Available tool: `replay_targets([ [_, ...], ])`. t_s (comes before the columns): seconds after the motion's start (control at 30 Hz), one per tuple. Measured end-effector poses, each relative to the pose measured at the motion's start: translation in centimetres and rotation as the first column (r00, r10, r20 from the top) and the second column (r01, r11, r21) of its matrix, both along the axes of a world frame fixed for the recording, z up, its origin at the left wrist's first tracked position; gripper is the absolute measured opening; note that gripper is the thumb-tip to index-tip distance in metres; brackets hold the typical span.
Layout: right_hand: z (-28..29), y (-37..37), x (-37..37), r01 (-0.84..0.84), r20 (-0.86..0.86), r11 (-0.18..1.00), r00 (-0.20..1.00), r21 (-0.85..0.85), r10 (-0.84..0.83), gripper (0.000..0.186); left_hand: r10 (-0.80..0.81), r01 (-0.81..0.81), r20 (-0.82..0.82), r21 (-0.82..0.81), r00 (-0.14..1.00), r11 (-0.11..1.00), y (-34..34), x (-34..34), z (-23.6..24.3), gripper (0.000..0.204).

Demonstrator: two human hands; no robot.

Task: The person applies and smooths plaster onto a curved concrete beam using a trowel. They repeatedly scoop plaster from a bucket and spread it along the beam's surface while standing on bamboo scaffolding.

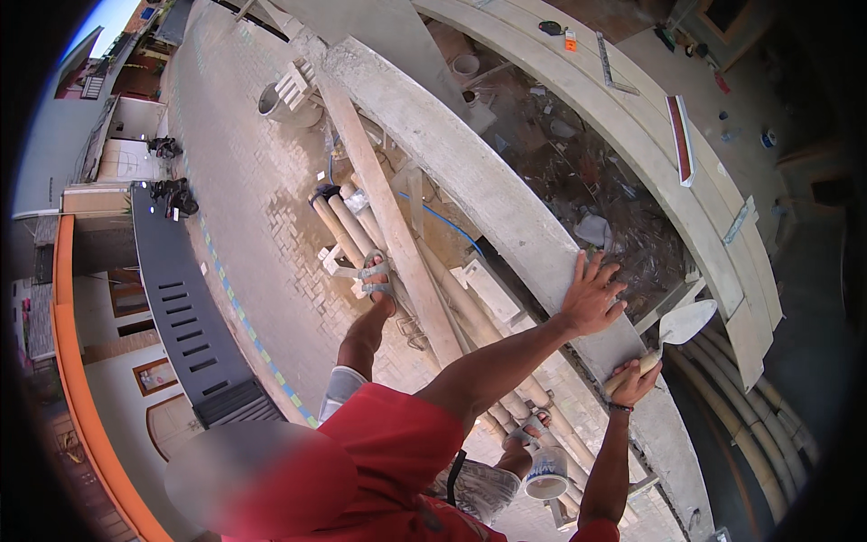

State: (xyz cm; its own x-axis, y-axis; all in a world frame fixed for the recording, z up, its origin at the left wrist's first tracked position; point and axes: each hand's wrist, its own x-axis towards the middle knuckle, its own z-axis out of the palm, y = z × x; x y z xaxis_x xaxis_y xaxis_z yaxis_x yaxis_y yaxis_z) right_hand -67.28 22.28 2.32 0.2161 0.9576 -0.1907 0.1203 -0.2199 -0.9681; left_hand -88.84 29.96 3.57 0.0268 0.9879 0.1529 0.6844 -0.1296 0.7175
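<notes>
My left hand [591, 294] lies with fingers spread on the edge of a long grey concrete ledge [506, 203]. It holds nothing. Lower along the same ledge, my right hand [637, 384] is closed round the wooden handle of a trowel [688, 322]. The trowel's pale, leaf-shaped blade points up and right, past the ledge's inner edge. Below my arms, a small pail [546, 474] with blue print hangs or stands near my sandalled foot; what supports it is hidden.
Bamboo poles [348, 226] and a long plank [388, 208] run below the ledge. Beyond it lies a debris-strewn hollow [578, 172]. A curved ledge [632, 99] carries a metal square [610, 68] and a red-and-white bar [679, 140]. A large bucket [289, 104] stands on the paving.
</notes>
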Motion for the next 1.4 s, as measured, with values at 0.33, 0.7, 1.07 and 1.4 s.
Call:
replay_targets([
  [0.33, 0.2, 0.8, -0.6, 0.091, 0.085, 0.995, 0.992, 0.035, -0.093, 0.029, 0.595, -0.577, -0.326, 0.161, 0.735, 0.801, 0.9, -29.0, 1.6, 0.053],
  [0.7, 10.6, 5.9, -7.5, -0.546, 0.458, 0.787, 0.643, -0.288, 0.614, 0.03, 0.183, -0.396, -0.679, -0.171, 0.711, 0.902, 7.5, -35.8, -2.0, 0.077],
  [1.07, 12.1, 16.6, -21.3, -0.818, 0.64, 0.015, -0.438, -0.575, 0.632, 0.029, 0.273, -0.371, -0.409, -0.184, 0.871, 0.91, 7.7, -35.8, -0.9, 0.074],
  [1.4, 14.0, 27.6, -29.5, -0.791, 0.924, 0.478, -0.311, -0.38, 0.221, 0.023, 0.285, -0.392, -0.425, -0.188, 0.859, 0.901, 8.0, -35.6, -0.9, 0.074],
])
